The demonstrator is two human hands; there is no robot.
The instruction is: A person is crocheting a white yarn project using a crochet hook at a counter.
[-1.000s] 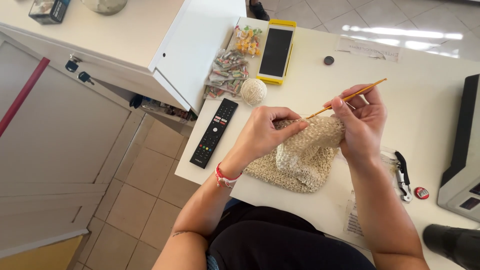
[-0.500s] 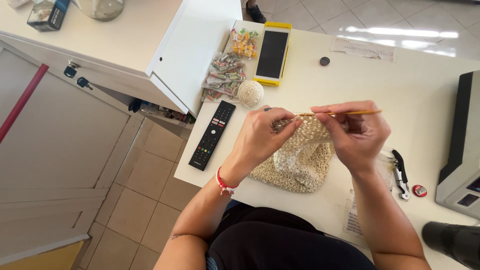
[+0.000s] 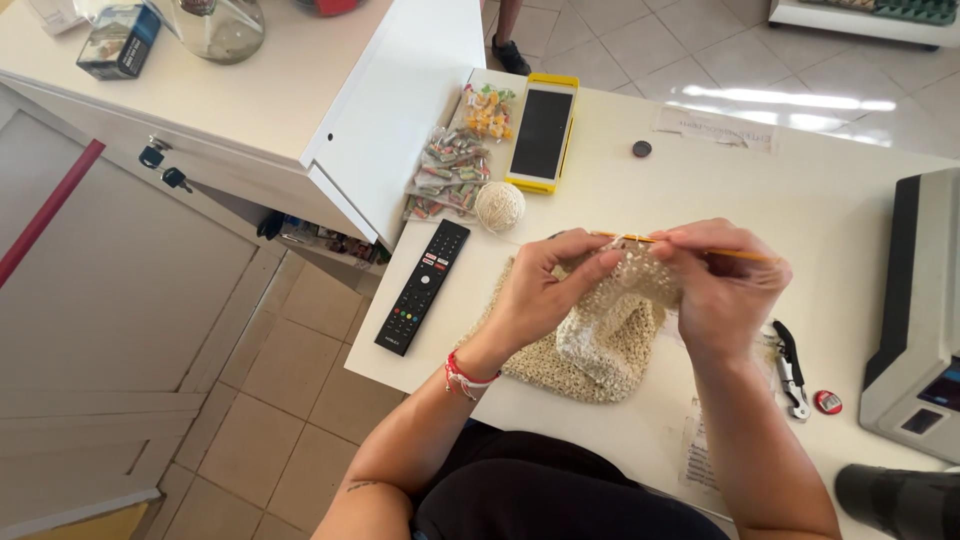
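A beige crocheted piece (image 3: 600, 345) lies partly on the cream table (image 3: 800, 180) and is lifted at its top edge. My left hand (image 3: 545, 290) pinches that top edge between thumb and fingers. My right hand (image 3: 725, 290) grips a thin orange crochet hook (image 3: 700, 247), held almost level, its tip in the stitches between both hands. A ball of beige yarn (image 3: 499, 206) rests just beyond the piece.
A black remote (image 3: 423, 286) lies at the table's left edge. A phone in a yellow case (image 3: 541, 133), bags of sweets (image 3: 450, 170), a small dark disc (image 3: 642, 149), a black-handled tool (image 3: 790, 365), and a grey machine (image 3: 915, 310) at right. White counter (image 3: 250, 90) to the left.
The crochet hook has swung from pointing up-right to nearly level. Both hands have come closer together over the top edge of the piece.
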